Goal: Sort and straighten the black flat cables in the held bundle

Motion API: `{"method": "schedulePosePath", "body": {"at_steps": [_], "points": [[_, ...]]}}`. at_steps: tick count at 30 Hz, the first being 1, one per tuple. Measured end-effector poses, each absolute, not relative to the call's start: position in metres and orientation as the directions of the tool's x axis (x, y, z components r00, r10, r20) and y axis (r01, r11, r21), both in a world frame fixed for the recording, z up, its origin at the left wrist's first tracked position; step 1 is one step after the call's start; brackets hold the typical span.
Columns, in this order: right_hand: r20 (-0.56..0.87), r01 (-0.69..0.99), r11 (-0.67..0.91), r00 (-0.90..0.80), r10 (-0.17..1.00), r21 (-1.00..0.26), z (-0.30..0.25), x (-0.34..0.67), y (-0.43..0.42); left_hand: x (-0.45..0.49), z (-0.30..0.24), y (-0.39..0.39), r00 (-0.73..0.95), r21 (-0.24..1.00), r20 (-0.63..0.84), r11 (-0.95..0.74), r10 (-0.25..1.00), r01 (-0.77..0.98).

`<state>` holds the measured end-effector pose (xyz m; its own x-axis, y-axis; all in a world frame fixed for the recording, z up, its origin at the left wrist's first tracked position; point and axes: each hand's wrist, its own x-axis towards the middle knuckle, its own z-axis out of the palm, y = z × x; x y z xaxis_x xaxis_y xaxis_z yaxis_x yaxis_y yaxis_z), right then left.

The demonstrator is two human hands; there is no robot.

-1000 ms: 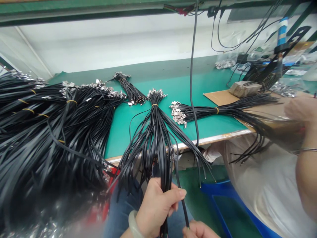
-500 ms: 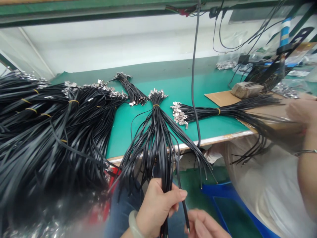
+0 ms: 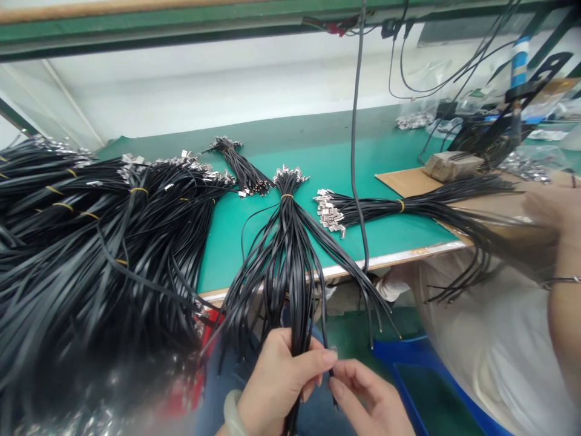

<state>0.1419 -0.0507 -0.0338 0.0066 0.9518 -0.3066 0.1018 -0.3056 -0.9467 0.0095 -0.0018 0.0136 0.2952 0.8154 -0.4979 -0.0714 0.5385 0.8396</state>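
Left hand (image 3: pixel 279 378) has its grip clamped round part of this black cable bundle (image 3: pixel 295 260), right hand (image 3: pixel 370 396) pinches one loose strand (image 3: pixel 324 297). Bundle's banded end (image 3: pixel 287 196) is on the green worktop (image 3: pixel 318 139).

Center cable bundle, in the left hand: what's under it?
Between its spread black cables, the green mat and table's front edge show; whatever lies directly beneath them is covered.

I'm in a factory workshop, by the look of it; my green-topped bench (image 3: pixel 290 142) carries tied bundles of black cables (image 3: pixel 291 248) with metal connectors (image 3: pixel 330 212), more heaped at my left; cords (image 3: pixel 356 121) hang from above; bagged metal parts (image 3: pixel 414 121) lie rightward; 1 co-worker's arm (image 3: pixel 565 309) shows beside me.
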Motion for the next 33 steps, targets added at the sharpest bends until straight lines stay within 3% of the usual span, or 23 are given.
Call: {"method": "schedulePosePath", "body": {"at_steps": [9, 16, 23, 33], "points": [[-0.144, 0.195, -0.173, 0.155, 0.977, -0.965, -0.039, 0.136, -0.011, 0.007, 0.021, -0.003, 0.385, 0.785, -0.498, 0.593, 0.777, -0.18], [-0.076, 0.089, -0.079, 0.038, 0.996, -0.993, -0.048, 0.116, 0.013, 0.004, 0.026, -0.003, 0.426, 0.663, -0.555, 0.689, 0.715, -0.293], [-0.117, -0.098, -0.122, -0.051, 0.992, -0.988, -0.055, 0.107, 0.012, -0.002, 0.021, -0.001, 0.47, 0.743, -0.491, 0.634, 0.733, -0.213], [-0.217, 0.03, -0.221, 0.111, 0.97, -0.975, -0.057, 0.139, -0.013, 0.01, 0.015, 0.001, 0.427, 0.768, -0.509, 0.618, 0.747, -0.167]]}}
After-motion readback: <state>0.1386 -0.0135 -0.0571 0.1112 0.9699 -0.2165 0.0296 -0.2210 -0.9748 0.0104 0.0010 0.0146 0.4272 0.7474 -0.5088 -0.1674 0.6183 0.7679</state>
